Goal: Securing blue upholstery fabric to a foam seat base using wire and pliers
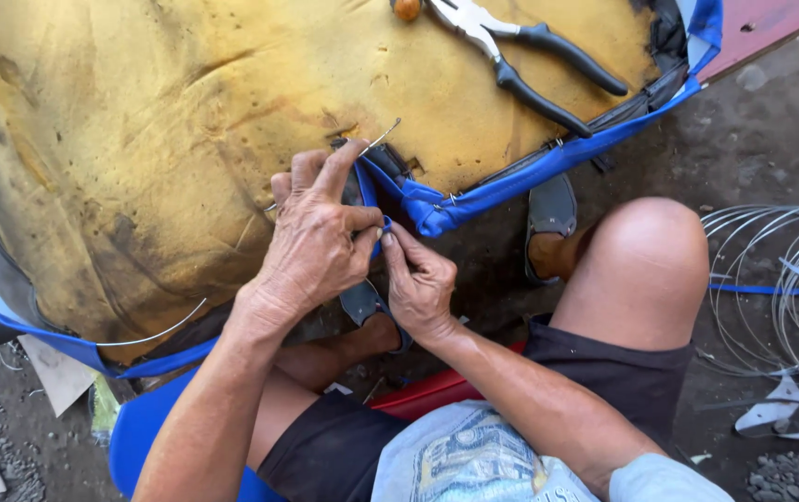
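A large worn yellow foam cushion (pixel 158 121) fills the upper left, edged with a blue cover (pixel 511 181) and black trim. My left hand (pixel 316 237) presses the blue edge down at the cushion's rim, forefinger stretched toward a thin metal wire (pixel 379 139) poking out of the foam. My right hand (pixel 418 284) pinches the same blue edge from below, fingertips meeting the left thumb. Both hands grip the fabric fold.
Black-handled pliers (pixel 530 56) lie on the foam at the top. A coil of thin steel wire (pixel 772 279) rests on the dirt ground at right. My bare knee (pixel 646 265) and sandalled feet are below the cushion. Another wire end (pixel 162 332) sticks out lower left.
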